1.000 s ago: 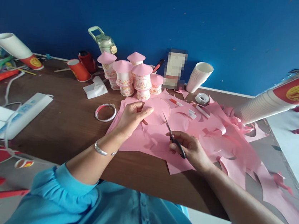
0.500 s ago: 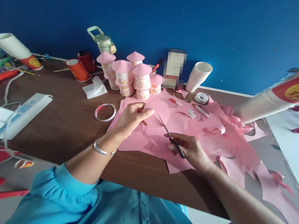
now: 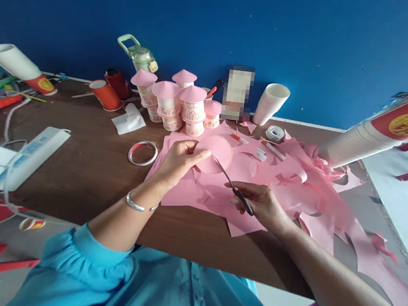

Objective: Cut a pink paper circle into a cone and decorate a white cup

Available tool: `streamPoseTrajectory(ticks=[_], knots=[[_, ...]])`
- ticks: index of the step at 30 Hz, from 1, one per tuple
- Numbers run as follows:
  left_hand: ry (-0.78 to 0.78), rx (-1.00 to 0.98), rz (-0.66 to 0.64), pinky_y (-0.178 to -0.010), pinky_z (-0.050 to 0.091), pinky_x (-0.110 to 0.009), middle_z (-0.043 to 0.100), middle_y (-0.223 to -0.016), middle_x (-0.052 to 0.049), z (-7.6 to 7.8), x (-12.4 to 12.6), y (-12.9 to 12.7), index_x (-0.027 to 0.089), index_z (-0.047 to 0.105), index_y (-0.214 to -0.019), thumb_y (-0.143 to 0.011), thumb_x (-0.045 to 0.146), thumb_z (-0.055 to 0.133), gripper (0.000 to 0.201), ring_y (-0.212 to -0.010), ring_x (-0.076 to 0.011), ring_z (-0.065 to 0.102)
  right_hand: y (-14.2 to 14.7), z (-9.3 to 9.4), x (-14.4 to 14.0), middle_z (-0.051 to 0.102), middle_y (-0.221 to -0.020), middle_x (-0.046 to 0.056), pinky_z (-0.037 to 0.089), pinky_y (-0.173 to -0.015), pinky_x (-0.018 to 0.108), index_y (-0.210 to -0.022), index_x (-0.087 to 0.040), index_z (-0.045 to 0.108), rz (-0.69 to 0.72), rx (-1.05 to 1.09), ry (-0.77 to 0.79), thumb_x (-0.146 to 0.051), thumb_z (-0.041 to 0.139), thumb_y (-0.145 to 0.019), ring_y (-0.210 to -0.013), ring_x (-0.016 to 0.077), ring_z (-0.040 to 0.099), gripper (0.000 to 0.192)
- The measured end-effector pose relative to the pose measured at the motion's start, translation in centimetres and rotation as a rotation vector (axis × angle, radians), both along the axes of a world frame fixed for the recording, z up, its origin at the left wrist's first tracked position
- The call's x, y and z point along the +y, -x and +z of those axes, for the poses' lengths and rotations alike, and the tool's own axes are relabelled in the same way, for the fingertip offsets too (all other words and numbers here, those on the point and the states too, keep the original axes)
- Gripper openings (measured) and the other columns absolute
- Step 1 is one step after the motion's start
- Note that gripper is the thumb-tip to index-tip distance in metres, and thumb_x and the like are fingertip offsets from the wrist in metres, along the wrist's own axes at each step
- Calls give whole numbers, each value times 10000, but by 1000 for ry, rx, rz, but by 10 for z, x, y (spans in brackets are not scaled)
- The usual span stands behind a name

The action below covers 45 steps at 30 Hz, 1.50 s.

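Over the pink sheets (image 3: 184, 196) in the head view, we have a pink paper circle (image 3: 221, 147) pinched at its left rim by our left hand (image 3: 178, 160), while our right hand (image 3: 262, 204) grips the scissors (image 3: 234, 189), their tip pointing over the circle's lower part. We judge the step in hand to be cutting it; whether the blades bite, we cannot tell. The next move seems to call for a steady pinch, fingertips clear of the blades. Beyond, cup towers (image 3: 196, 113) crowd us; rightward, paper scraps (image 3: 318, 232) clutter the table (image 3: 94, 180). Leftward, past a tape ring (image 3: 140, 163), and along the near edge, we have bare wood.
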<state>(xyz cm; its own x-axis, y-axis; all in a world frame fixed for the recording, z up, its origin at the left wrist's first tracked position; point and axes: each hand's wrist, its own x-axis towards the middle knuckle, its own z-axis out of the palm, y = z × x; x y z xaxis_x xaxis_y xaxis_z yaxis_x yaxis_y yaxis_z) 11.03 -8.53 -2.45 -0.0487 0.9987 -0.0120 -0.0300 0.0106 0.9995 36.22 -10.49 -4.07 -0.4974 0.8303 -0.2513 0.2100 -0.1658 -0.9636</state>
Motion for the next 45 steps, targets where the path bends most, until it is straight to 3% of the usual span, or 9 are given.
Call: streamPoseTrajectory(ticks=[22,32,45], knots=[[39,45,-15,-503,488,-231,539,-613,28,4,-1,0,170,624,-630,-693,466,886,400,-590,-116,531,-3,0,1,586,-582,-10,453,-509,280,-1214,-135,807,-7,-10,-37,-565,890,-713,-535,113,483,665],[1,71,-23,-501,388,-224,434,-621,36,7,-2,0,182,536,-601,-742,453,851,438,-602,-102,428,-4,-1,0,571,-562,-17,459,-498,277,-1209,-145,812,-17,-20,-98,-585,887,-728,-526,109,464,657],[27,54,-16,-497,481,-231,505,-606,32,5,-1,-1,181,584,-615,-708,474,878,425,-582,-110,487,-3,-2,1,601,-580,-4,472,-511,284,-1204,-155,817,-19,-8,-49,-554,889,-714,-528,116,492,636]])
